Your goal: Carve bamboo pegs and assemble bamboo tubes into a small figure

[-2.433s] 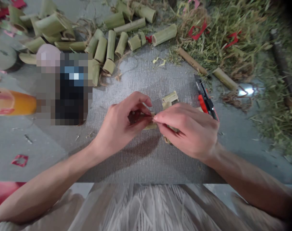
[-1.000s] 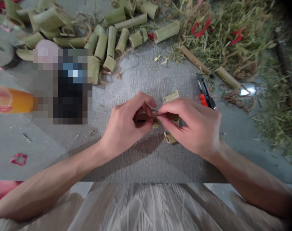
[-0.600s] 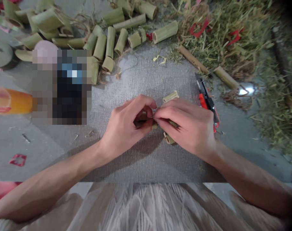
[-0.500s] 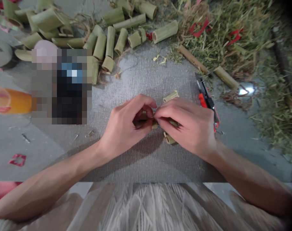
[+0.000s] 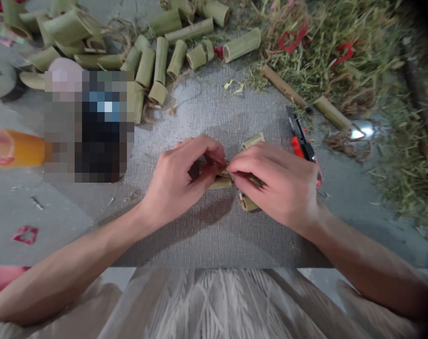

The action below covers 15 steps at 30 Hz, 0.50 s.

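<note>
Near the front middle of the table, a short bamboo piece (image 5: 221, 182) shows under the fingers of my left hand (image 5: 180, 176). That hand is closed, its thumb lying over the bamboo and its index finger curled above. From the other side comes my right hand (image 5: 275, 179), thumb and forefinger pinched together close to the left fingertips; what they pinch is too small and covered to name. Under and beside the right hand, partly hidden, lie a split bamboo piece (image 5: 253, 140) and another bamboo tube (image 5: 248, 202).
A red and black utility knife (image 5: 302, 141) lies right of my right hand. Bamboo tubes (image 5: 160, 61) line the back. Green shavings (image 5: 341, 52) heap at right, near a bamboo stick (image 5: 282, 85). An orange drink container (image 5: 19, 148) and a blurred-out object (image 5: 100, 136) stand left.
My left hand has shifted slightly left, and its thumb and forefinger have parted a little from the right fingertips. More of the bamboo piece shows below the left thumb.
</note>
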Each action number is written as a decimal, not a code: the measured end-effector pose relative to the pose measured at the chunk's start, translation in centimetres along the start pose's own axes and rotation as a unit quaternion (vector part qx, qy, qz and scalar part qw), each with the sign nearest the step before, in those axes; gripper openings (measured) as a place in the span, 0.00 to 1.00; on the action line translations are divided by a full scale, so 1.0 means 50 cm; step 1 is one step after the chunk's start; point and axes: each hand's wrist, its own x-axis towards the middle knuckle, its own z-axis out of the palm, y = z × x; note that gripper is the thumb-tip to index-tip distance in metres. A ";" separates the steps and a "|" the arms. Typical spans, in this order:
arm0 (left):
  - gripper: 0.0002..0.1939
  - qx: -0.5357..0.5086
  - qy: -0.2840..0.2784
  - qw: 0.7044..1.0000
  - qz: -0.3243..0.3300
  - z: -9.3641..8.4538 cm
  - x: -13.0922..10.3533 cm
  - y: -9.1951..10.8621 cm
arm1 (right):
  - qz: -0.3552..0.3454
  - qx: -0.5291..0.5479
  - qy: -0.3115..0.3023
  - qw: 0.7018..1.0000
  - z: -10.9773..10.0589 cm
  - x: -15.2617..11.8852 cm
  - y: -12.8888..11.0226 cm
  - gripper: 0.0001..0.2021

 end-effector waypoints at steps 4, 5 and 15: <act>0.13 -0.003 -0.013 1.000 0.013 0.000 0.004 -0.005 | -0.034 -0.011 -0.003 0.999 0.003 -0.005 0.004 0.10; 0.14 -0.007 -0.018 1.000 0.016 0.001 0.004 -0.006 | -0.041 -0.016 -0.003 0.999 0.004 -0.006 0.004 0.10; 0.04 -0.028 -0.029 0.999 0.015 -0.003 0.008 -0.007 | -0.069 -0.043 -0.006 0.997 0.003 -0.007 0.002 0.08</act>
